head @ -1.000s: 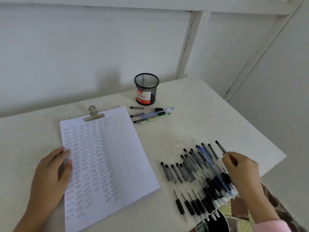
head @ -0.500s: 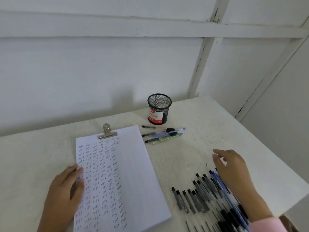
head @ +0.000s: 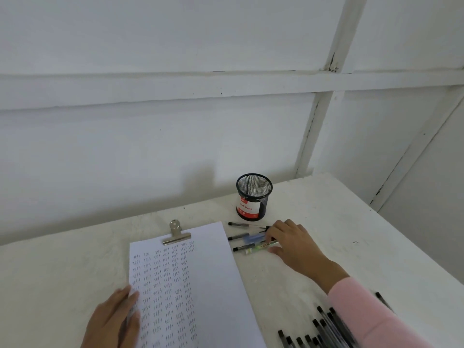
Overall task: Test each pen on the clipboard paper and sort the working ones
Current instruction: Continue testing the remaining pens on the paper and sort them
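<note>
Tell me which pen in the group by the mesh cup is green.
The green pen, nearest the person in that group: light green barrel, the others black or blue. The right hand covers its right end.

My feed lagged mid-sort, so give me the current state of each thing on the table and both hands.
Paper: clipped, left part covered in test marks.
Pen cup: upright, contents unclear.
Pens by the cup: lying flat.
Pen pile: lying flat, partly under the sleeve.
Left hand: flat, resting on the paper's left edge.
Right hand: fingers curled over the cup-side pens' ends; grip unclear.
</note>
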